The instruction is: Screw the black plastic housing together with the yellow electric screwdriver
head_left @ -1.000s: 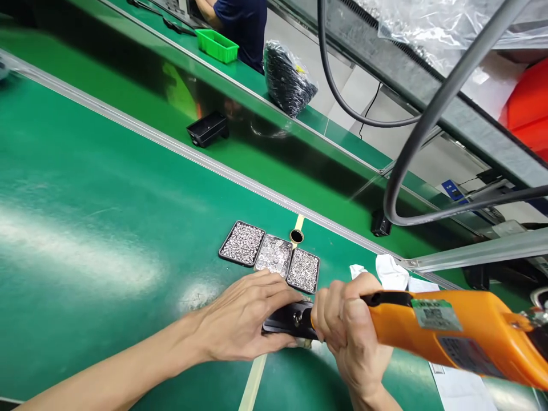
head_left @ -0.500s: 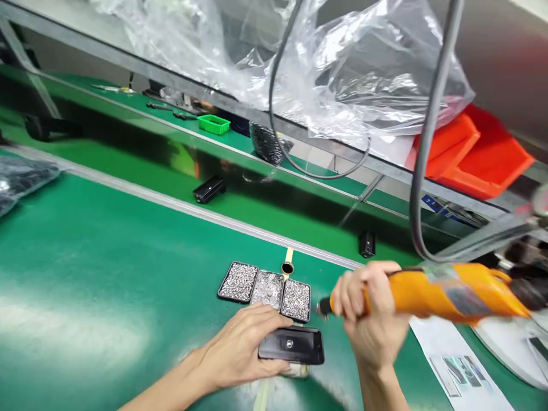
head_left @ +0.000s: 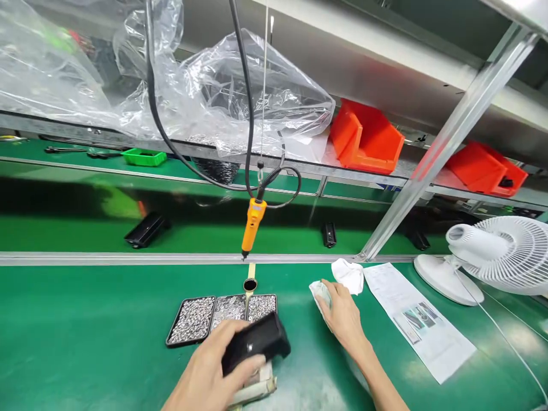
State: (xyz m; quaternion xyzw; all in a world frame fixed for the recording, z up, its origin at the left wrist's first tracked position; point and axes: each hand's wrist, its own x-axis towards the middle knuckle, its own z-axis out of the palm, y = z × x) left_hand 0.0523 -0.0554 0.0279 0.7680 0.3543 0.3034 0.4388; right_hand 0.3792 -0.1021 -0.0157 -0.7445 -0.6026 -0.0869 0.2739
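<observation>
Green bench mat point(head_left: 85, 319) carries 3 screw trays point(head_left: 222, 317). Released since a moment ago, the orange screwdriver point(head_left: 252, 225) hangs free; right hand point(head_left: 342, 314) now presses flat on a white cloth point(head_left: 349, 275), left hand point(head_left: 209, 377) grips the black part point(head_left: 257, 341) above its jig, so fastening looks finished.

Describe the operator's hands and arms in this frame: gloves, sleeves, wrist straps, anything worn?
Both are bare. The left hand and right hand wear no gloves, and no rings or finger cots show on the fingers. Both forearms are uncovered as far as the frame shows, with no sleeve edge, watch or wrist strap in view. No cable or marking on either arm.
</observation>
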